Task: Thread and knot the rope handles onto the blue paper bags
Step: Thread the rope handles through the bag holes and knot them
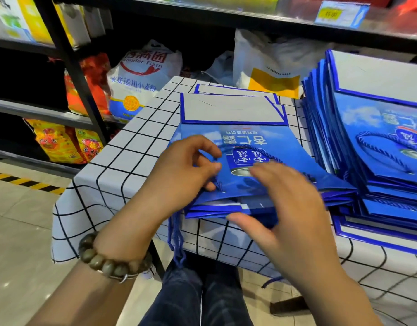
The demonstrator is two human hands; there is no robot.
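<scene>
A flat blue paper bag [245,140] lies on top of a small pile at the table's near edge. A blue rope handle [261,152] curves over its printed face. My left hand [186,165] pinches the rope's end at the bag's left opening edge. My right hand [289,208] is blurred, fingers spread over the bag's right part, thumb at its near edge; it holds nothing that I can see. Several loose blue ropes [177,238] hang down from the table's edge beneath the pile.
A tall stack of blue bags with rope handles [379,147] stands at the right. The table wears a white cloth with black grid [122,165]. Black shelves with flour and food sacks [141,76] stand behind and left. My knees are under the table.
</scene>
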